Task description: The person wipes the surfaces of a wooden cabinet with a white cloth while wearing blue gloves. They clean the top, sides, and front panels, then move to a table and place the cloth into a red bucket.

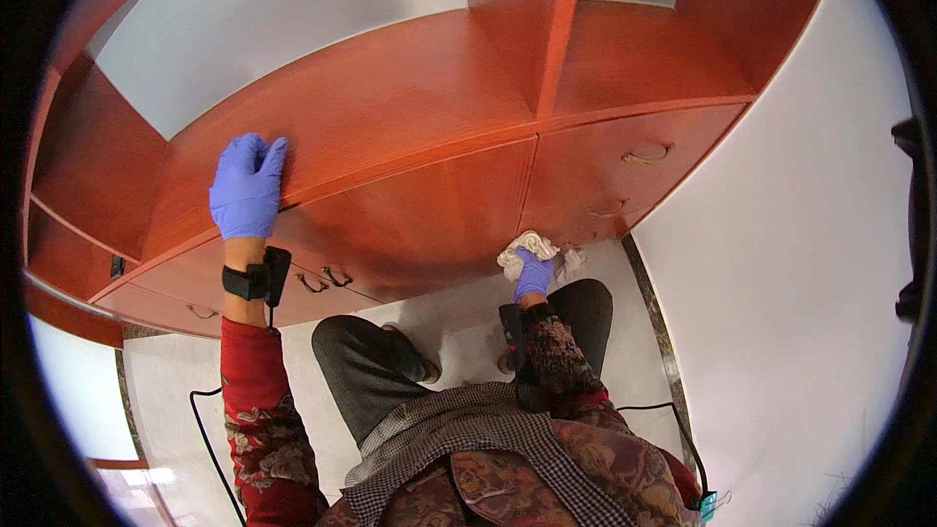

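Observation:
My left hand (247, 187), in a blue disposable glove, rests on the front of the red-brown wooden shelf (366, 110), its fingers loosely curled and no object visible in them. Lower down and to the right, my gloved right hand (535, 277) grips a crumpled white cloth (528, 250). That cloth is against the lower cabinet front, near the seam between the wide door panel (410, 212) and the drawer fronts (607, 168). A fainter whitish shape (572, 263) shows just right of it; whether it is a reflection or more cloth, I cannot tell.
An upright divider (542, 36) splits the shelf. Curved metal handles (648, 155) stick out from the drawers, and dark ones (337, 277) from the left doors. A white wall (776, 234) borders the cabinet on the right. My knees (359, 359) are close to the cabinet, above pale floor tiles (468, 322).

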